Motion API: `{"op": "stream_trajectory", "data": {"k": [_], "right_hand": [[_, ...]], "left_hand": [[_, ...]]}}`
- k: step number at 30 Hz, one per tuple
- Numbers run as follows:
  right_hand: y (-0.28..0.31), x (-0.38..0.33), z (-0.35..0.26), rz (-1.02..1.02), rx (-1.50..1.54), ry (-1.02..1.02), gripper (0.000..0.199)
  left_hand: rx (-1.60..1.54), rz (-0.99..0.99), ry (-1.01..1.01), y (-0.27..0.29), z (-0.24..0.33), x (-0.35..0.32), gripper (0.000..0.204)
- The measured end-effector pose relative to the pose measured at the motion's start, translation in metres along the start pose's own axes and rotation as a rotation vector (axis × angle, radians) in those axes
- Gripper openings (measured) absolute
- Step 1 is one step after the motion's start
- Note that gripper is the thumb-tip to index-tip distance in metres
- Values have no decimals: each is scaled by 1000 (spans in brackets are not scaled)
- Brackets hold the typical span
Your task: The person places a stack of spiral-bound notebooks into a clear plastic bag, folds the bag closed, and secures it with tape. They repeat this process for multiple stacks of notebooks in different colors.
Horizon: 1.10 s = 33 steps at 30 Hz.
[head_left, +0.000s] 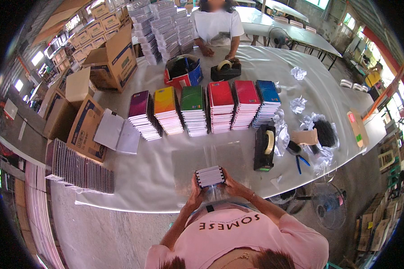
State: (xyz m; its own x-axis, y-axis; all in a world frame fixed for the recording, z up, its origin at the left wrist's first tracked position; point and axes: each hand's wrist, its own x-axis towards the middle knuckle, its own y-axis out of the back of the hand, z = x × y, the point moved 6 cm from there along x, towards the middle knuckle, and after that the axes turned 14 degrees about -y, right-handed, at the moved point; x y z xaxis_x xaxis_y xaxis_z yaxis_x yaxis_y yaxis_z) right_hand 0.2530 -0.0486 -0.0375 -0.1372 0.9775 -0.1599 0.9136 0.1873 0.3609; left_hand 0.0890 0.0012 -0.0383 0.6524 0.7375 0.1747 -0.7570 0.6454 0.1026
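Note:
Between my two hands is a small stack of spiral notebooks, its white page edges facing up and black binding along the sides. My left hand closes around its left side, and my right hand around its right side. Clear plastic sheets lie flat on the table under and beyond the stack. Farther off stand rows of notebooks in piles: purple, yellow, green, red, pink and blue. A black tape dispenser stands to the right of the plastic.
Open cartons and a row of dark spiral notebooks occupy the left. At right lie blue-handled pliers and crumpled plastic. Across the table a person stands behind another tape dispenser, near tall wrapped stacks.

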Motion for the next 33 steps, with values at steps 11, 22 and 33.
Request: {"op": "stream_trajectory", "data": {"k": [11, 22, 33], "right_hand": [[0, 1, -1, 106, 232, -97, 86], [16, 15, -20, 94, 751, -474, 44], [4, 22, 14, 194, 699, -476, 51]], "left_hand": [[40, 39, -77, 12, -23, 4, 89], [-217, 199, 394, 28, -22, 22, 78], [118, 143, 311, 25, -41, 33, 64]]}}
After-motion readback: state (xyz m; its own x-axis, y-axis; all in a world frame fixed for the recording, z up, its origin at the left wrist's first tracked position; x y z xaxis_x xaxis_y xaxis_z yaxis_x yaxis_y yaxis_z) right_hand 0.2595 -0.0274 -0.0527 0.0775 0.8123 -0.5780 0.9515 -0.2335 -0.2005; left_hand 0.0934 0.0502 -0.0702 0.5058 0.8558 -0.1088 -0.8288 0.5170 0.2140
